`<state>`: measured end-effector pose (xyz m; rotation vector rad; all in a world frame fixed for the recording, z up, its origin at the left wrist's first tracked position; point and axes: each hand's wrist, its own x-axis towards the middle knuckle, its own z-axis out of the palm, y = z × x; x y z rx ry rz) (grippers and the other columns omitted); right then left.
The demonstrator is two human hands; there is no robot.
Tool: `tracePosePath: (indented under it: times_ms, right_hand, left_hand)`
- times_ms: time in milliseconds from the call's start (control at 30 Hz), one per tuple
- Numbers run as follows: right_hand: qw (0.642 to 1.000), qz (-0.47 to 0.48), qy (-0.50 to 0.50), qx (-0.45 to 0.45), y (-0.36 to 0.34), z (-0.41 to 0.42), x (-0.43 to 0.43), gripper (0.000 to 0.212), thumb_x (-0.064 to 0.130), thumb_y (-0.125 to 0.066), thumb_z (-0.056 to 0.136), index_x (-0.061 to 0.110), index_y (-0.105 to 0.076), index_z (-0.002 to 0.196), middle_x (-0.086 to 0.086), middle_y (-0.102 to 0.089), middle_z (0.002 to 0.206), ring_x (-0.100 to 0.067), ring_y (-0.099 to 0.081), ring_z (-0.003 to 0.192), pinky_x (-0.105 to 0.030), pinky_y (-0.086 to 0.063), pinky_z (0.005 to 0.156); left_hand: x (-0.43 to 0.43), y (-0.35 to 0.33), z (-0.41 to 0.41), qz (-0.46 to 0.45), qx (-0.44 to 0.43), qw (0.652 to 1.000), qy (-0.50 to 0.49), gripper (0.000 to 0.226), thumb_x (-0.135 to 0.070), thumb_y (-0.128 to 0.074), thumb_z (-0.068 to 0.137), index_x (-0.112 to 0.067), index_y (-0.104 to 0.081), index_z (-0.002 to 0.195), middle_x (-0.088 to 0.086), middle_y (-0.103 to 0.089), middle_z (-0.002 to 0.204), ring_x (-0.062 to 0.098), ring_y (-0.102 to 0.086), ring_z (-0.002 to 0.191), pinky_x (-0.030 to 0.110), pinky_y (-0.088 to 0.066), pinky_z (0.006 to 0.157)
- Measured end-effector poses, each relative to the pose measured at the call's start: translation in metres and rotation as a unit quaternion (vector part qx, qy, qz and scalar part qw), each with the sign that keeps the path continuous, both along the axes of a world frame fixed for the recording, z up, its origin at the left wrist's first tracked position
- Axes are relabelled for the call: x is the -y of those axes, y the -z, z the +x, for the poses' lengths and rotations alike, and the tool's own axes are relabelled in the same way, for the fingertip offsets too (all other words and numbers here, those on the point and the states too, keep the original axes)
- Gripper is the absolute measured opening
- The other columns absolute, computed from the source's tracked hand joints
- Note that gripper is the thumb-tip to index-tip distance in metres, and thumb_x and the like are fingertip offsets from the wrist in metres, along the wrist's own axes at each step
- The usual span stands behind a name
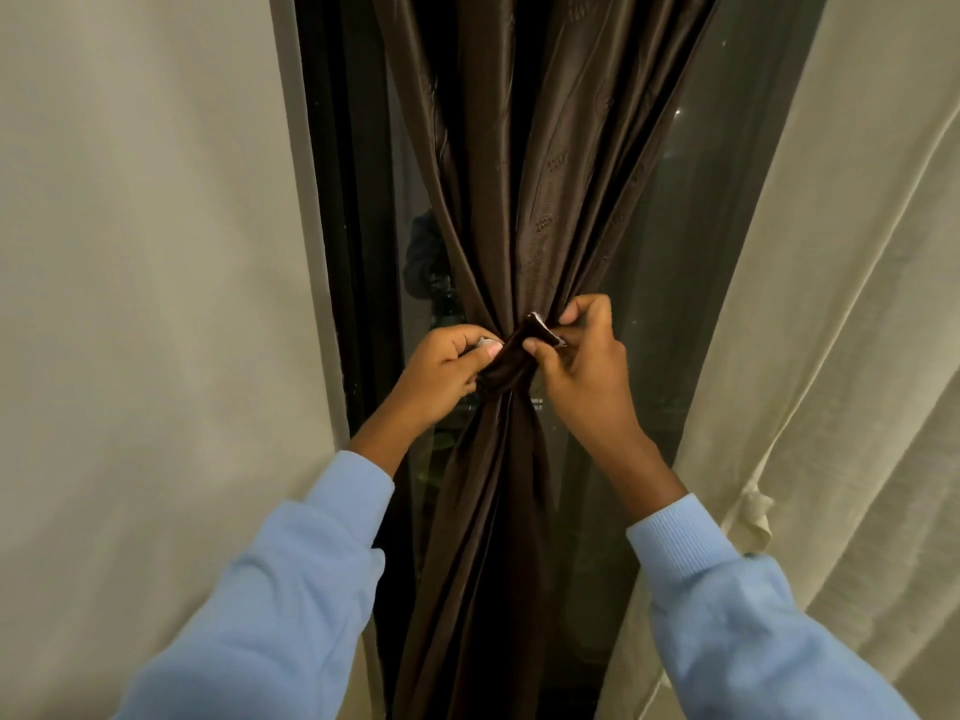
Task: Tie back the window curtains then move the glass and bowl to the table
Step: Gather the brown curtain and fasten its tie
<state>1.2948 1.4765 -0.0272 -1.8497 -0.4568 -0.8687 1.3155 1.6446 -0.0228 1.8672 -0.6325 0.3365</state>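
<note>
Nothing readable here tbh: no text, label, brand or number can be made out. Small woven motifs are seen on the brown curtain (pixel 545 220), but no letters are formed by them. The pale edge at the end of the tie (pixel 511 356) is too small to be read.
</note>
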Motion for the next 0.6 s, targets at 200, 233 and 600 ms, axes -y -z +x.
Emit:
tracePosePath:
  times_ms: [200,233,600]
  right_hand:
    - [0.999,-0.003,0.031,0.008,0.001,0.003,0.008,0.021,0.009,-0.080,0.080,0.011,-0.060,0.081,0.004,-0.066,0.072,-0.004,-0.066,0.067,-0.013,-0.051,0.062]
    - [0.999,0.000,0.031,0.011,0.001,0.002,0.009,0.021,0.008,-0.081,0.078,0.008,-0.061,0.082,0.003,-0.066,0.072,-0.004,-0.067,0.068,-0.013,-0.052,0.063]
    - [0.994,-0.103,0.010,0.033,0.004,0.004,0.019,0.015,0.006,-0.075,0.084,0.014,-0.078,0.095,0.007,-0.074,0.088,-0.002,-0.069,0.083,-0.026,-0.058,0.082]
  left_hand:
    - [0.004,0.009,-0.006,-0.016,0.022,1.000,-0.005,0.017,-0.012,-0.056,0.094,-0.005,-0.070,0.098,0.017,-0.063,0.065,0.027,-0.059,0.059,0.027,-0.053,0.070]
    - [0.006,0.011,-0.007,-0.021,0.031,0.999,-0.012,0.016,-0.012,-0.057,0.094,-0.005,-0.071,0.098,0.016,-0.064,0.065,0.028,-0.061,0.060,0.028,-0.053,0.071]
    - [0.014,0.025,-0.014,0.091,0.360,0.914,-0.162,0.013,-0.007,-0.061,0.091,-0.004,-0.071,0.098,0.006,-0.070,0.093,0.013,-0.059,0.091,0.022,-0.047,0.083]
